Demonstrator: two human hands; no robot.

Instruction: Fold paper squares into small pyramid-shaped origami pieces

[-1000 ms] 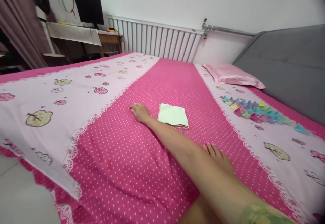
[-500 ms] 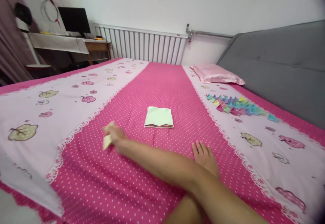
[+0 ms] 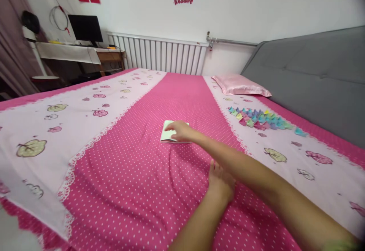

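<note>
A small stack of pale green square paper sheets (image 3: 168,135), with creases in the top sheet, lies on the pink dotted middle band of the bed. My right hand (image 3: 181,130) is over the stack and covers much of its right half. Its thumb and fingers are curved and apart, with nothing visible between them. Closer to me, my left hand (image 3: 221,182) rests flat on the bedsheet (image 3: 128,190), fingers pointing forward. The right forearm crosses in front of part of it.
Rows of small folded paper pieces (image 3: 261,120) in several colours sit on the right, before a pink pillow (image 3: 241,84) and grey headboard (image 3: 313,68). A radiator (image 3: 162,55) lines the far wall. At the back left stands a desk (image 3: 111,56) with a monitor (image 3: 85,29).
My right hand has moved from the left to the paper stack. The cream folded paper it held is no longer visible. The left hand stays on the sheet; the view has shifted slightly.
</note>
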